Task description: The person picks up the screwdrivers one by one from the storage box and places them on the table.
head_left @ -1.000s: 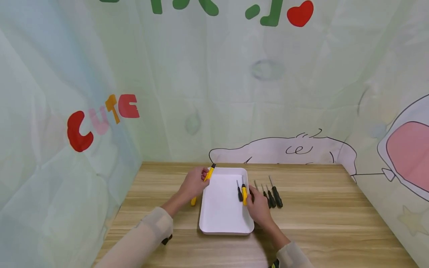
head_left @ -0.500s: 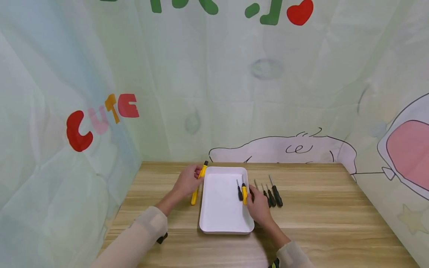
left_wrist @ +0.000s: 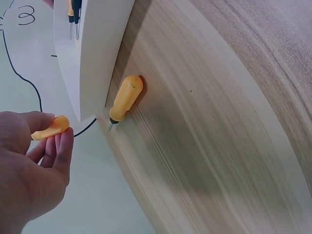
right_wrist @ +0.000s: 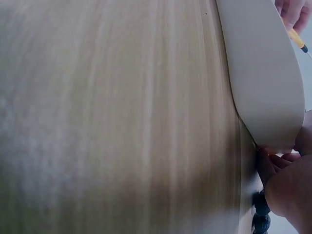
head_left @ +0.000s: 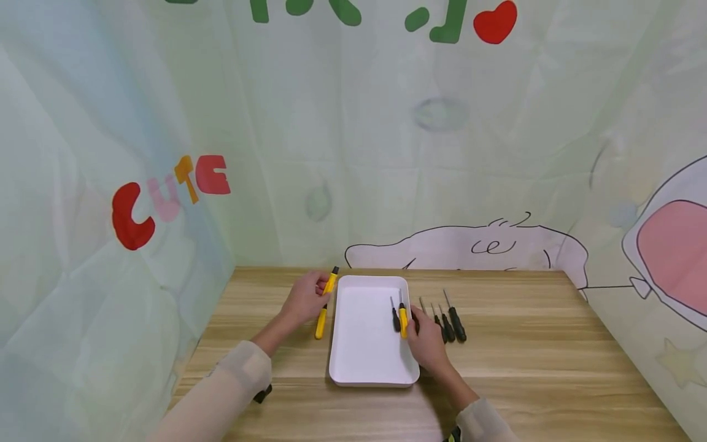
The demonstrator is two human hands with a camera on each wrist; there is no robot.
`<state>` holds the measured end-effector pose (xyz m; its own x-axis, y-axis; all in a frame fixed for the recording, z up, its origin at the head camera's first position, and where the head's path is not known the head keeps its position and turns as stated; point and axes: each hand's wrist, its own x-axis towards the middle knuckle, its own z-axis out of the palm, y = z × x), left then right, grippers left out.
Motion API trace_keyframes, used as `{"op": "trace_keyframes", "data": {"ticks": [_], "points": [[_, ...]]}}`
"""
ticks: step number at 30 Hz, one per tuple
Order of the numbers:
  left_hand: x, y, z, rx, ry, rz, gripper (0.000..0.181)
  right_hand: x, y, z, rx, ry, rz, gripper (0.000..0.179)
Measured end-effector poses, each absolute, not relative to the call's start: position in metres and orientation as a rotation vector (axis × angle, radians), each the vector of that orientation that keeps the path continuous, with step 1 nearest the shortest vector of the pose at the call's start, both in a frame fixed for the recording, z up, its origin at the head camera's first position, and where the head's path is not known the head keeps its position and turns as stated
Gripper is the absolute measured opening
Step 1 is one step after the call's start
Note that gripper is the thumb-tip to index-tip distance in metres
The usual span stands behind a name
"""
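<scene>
My left hand pinches a yellow screwdriver by its handle, between thumb and fingertips, just off the left side of a white tray. Its black collar points away from me. A second yellow screwdriver lies on the table beside that side of the tray, below the hand. At the opposite side, my right hand grips the tray's edge, thumb at the rim and fingers against the outer wall. Inside the tray, near this hand, lie a yellow screwdriver and a smaller black screwdriver.
Several black-handled screwdrivers lie in a row on the wooden table right of the tray, some partly behind my right hand. A printed cloth backdrop rises along the table's back and sides.
My left hand has moved left with the yellow screwdriver, from over the tray's left edge to outside it, uncovering more of the one on the table. The right hand and tray stay put.
</scene>
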<state>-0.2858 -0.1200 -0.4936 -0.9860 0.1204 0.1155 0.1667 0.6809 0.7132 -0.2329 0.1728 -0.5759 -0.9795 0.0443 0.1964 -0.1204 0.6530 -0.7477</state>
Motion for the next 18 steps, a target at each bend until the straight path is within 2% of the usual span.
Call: {"op": "trace_keyframes", "data": {"ticks": [18], "points": [[-0.289,-0.132,-0.495,-0.172,-2.865,-1.183,0.033,-0.233,0.173,-0.577,0.060,-2.670,1.239,0.044]]}}
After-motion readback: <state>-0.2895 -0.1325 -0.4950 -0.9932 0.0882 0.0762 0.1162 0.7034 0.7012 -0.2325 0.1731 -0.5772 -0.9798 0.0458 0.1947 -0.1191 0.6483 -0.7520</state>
